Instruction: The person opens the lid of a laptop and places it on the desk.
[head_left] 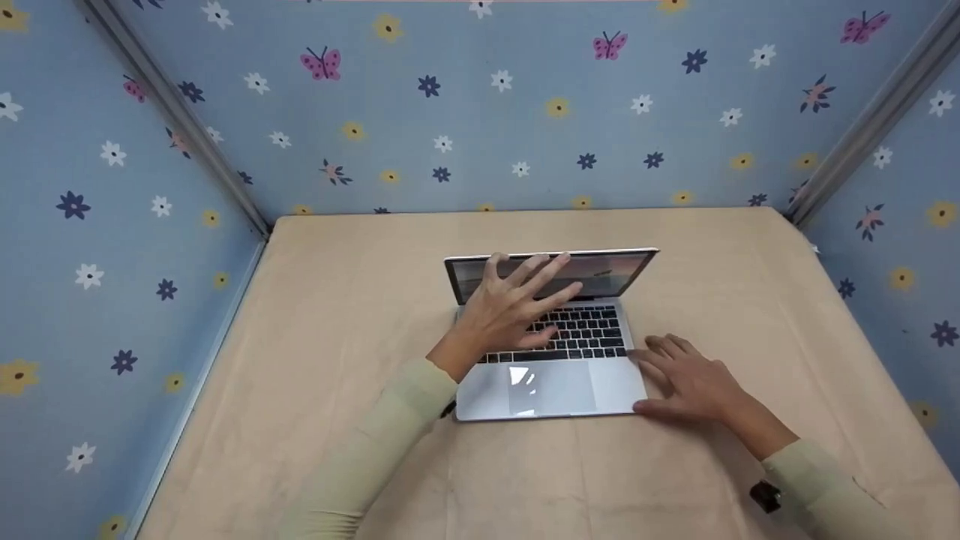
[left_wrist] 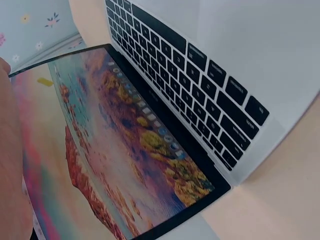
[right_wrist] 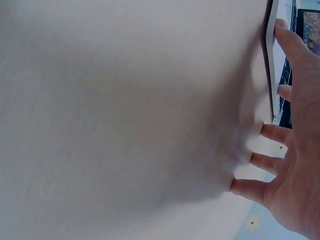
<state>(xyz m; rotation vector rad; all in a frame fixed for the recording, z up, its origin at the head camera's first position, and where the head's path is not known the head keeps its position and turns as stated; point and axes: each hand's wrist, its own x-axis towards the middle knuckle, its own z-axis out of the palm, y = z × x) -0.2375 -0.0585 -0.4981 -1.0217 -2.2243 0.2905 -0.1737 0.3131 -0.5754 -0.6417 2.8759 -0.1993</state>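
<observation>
A silver laptop [head_left: 619,386] with black keys [head_left: 592,330] stands raised-lid on the beige cloth. Its lit screen [left_wrist: 120,135] displays a colourful landscape and a row of icons in the left wrist view. My left hand [head_left: 510,307], fingers spread, reaches over the keyboard in front of the screen. Some of its fingertips overlap the lid's top edge; whether they touch it I cannot tell. At the laptop's right side, my right hand [head_left: 690,379] has its thumb and index finger against the edge of the base. Its other fingers [right_wrist: 250,190] rest on the cloth, apart and slightly bent.
Beige cloth [head_left: 360,300] covers the table. Blue panels [head_left: 480,112] with flowers and butterflies enclose it at the back and both sides, joined by grey metal posts [head_left: 180,112]. A small black object [head_left: 765,496] is beside the right sleeve.
</observation>
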